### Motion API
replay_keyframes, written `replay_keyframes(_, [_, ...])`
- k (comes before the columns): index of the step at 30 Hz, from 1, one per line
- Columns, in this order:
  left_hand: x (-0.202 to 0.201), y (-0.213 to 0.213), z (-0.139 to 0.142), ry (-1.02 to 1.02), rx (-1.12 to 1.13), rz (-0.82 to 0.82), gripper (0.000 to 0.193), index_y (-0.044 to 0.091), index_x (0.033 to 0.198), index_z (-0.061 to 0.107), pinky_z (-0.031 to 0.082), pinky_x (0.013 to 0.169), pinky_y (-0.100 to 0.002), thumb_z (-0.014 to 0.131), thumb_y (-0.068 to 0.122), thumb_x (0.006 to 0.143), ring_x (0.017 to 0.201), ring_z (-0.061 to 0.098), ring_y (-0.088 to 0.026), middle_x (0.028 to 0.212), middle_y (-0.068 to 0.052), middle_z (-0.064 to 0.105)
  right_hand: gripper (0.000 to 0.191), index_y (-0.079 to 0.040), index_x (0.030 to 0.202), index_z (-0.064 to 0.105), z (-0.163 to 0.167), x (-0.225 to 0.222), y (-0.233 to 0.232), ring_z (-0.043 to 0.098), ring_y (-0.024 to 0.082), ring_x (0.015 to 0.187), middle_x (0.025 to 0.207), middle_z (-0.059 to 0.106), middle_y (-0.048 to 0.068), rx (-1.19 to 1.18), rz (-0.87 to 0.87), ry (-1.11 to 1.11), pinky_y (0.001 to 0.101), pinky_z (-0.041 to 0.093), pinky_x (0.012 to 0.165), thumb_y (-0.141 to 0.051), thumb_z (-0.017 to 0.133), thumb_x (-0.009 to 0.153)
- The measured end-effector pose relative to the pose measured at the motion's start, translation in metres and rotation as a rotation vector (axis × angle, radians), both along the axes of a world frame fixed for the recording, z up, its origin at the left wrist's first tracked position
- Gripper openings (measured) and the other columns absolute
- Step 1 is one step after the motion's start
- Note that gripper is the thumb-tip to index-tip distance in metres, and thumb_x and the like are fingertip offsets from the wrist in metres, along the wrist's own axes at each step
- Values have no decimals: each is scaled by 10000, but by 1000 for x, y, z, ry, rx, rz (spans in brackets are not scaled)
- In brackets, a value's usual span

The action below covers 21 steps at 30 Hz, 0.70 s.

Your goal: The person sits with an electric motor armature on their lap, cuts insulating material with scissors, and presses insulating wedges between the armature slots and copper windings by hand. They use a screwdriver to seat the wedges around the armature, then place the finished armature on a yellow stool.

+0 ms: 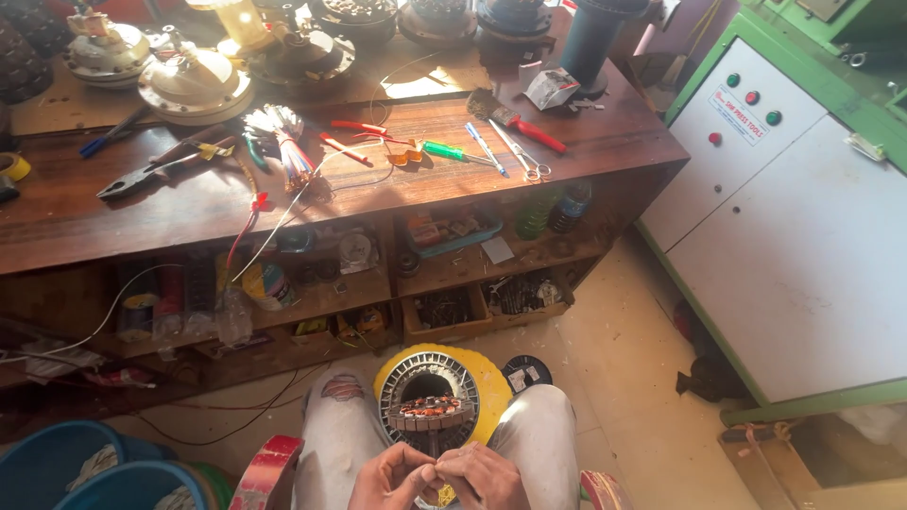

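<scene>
Person sitting w/ round slotted stator (430, 401) resting between knees, in front of yellow disc (487, 378); left hand (395, 477) & right hand (484, 477) are meeting just below it, fingertips pinching tight on something thin, prob. copper wire, too small to tell; risk as I'm judging it: stator is balancing on lap, so a hard tug could be tipping it, or kinking the fine winding; wooden workbench (57, 222) w/ tools sitting well apart.

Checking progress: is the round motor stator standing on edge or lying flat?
On edge: the stator stands between the knees, its open ring facing the camera, both hands at its lower rim.
</scene>
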<state>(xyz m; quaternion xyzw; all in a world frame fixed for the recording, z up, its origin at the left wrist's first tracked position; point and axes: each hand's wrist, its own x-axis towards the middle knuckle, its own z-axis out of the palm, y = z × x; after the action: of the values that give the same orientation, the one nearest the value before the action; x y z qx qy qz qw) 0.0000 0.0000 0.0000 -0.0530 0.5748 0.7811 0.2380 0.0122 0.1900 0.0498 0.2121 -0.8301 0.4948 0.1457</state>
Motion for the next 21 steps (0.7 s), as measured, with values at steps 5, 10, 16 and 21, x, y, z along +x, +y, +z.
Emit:
replay_keyframes(5, [0,-9,31,118,-329,16,167,-19,939,736,632,622,-293,754,121,849,707,806,-150,770,-116,815,149,15,994,783,-20,-9,4,796,181,854,890,818,126,-315,46,-574,320,639,782,-56,792,863])
replay_keyframes(10, [0,-9,40,319,-585,71,164,32,941,769,638,617,-277,803,105,798,733,825,-124,773,-89,822,267,49,1023,756,-29,-16,-9,795,184,829,874,813,140,-578,-2,-902,341,665,801,-162,771,860])
replay_keyframes(16, [1,-9,34,553,-632,46,140,2,892,731,626,641,-274,796,101,818,754,814,-125,798,-103,798,302,24,1021,738,-28,-10,-32,766,148,811,839,780,106,-534,-134,-804,304,644,786,-247,745,889])
replay_keyframes(21, [-1,-4,34,178,-431,53,196,57,1009,735,666,691,-260,777,72,818,864,802,-116,865,-82,793,278,24,971,679,-22,-12,-45,670,127,760,998,716,126,-778,-97,-426,293,574,695,-249,706,928])
